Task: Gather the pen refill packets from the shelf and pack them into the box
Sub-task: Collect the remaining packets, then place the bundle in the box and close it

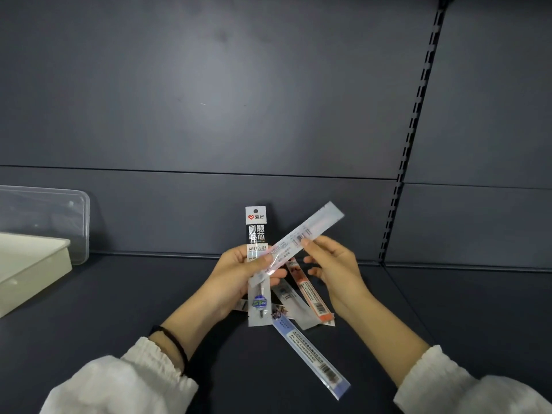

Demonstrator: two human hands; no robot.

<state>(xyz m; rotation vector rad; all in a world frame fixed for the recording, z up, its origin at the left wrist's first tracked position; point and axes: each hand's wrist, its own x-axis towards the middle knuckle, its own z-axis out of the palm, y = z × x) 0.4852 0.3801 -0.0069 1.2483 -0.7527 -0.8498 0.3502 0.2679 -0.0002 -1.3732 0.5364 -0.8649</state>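
Refill packets [270,282] fan out above a dark shelf [125,297], bunched in a person's left hand [236,273], whose thumb presses across their fronts while the fingers wrap behind. The tallest, a black packet [255,231] with white lettering and a red heart logo, stands nearly upright above the fist, its clear lower end showing a blue round sticker. A clear packet [310,231] lies slantwise across the bunch, its upper end pointing up and to the right; the right hand [331,265] pinches it near the middle between thumb and forefinger, the other fingers loosely curled and apart from it, and its lower end sits under the left thumb. Below the hands an orange packet [313,297] angles down to the right, and a blue packet [313,354] reaches furthest toward the camera, its barcode end hanging over the shelf. Both wrists emerge from white gathered sleeves, and a black band [174,343] circles the left one. At the far left a cream box [35,264] sits open on the shelf, well apart from the hands, with a clear lid [47,216] propped behind it against the back panel [209,100]
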